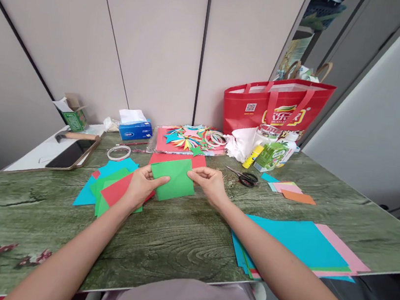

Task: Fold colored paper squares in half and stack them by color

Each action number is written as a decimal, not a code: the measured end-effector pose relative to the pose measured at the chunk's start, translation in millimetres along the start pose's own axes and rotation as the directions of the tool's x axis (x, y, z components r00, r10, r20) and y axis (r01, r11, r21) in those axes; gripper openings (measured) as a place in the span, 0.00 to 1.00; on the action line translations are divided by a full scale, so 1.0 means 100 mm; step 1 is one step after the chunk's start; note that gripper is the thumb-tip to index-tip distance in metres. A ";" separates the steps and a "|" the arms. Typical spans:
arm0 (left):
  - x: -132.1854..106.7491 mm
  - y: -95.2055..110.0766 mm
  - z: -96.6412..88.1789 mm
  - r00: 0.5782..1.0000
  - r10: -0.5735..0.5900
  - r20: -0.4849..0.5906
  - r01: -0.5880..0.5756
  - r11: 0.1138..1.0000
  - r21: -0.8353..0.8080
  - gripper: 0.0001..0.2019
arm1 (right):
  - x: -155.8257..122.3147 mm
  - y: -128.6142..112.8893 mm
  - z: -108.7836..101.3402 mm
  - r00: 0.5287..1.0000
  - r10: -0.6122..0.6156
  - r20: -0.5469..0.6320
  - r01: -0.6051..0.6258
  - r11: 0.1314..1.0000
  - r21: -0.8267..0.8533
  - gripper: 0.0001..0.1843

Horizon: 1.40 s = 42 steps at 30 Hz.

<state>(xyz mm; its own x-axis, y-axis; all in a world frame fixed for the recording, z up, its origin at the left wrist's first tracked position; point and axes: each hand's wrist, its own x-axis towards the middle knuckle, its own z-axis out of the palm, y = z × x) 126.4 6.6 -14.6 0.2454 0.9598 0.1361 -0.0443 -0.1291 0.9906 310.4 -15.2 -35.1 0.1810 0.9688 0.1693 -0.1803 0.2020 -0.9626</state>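
A folded green paper (176, 180) is held just above the green wood-grain table (172, 240) between both hands. My left hand (142, 186) pinches its left edge, thumb on top. My right hand (210, 181) pinches its upper right edge with the fingertips. Under my left hand lies a fan of red, green and blue sheets (108, 184). A red sheet (178, 159) lies flat behind the green paper.
A stack of blue, pink and green sheets (301, 246) lies at the right edge. Scissors (246, 178), a yellow glue stick (252, 156), a tape roll (118, 152), a tissue box (135, 128), finished paper stars (188, 138) and a red bag (276, 106) stand behind. A phone on a tray (71, 154) is at the left.
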 end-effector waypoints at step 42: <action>-0.05 -0.01 0.06 0.978 -0.195 0.079 0.206 0.961 -0.183 0.23 | -0.03 -0.02 0.05 0.997 0.070 -0.013 -0.069 0.996 0.047 0.15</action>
<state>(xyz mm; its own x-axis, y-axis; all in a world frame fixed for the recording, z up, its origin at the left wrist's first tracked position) 130.6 0.7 -16.2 0.3253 0.9438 -0.0588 -0.1692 0.1193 0.9783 305.1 -18.0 -32.5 0.1808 0.9786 0.0985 -0.2381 0.1407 -0.9610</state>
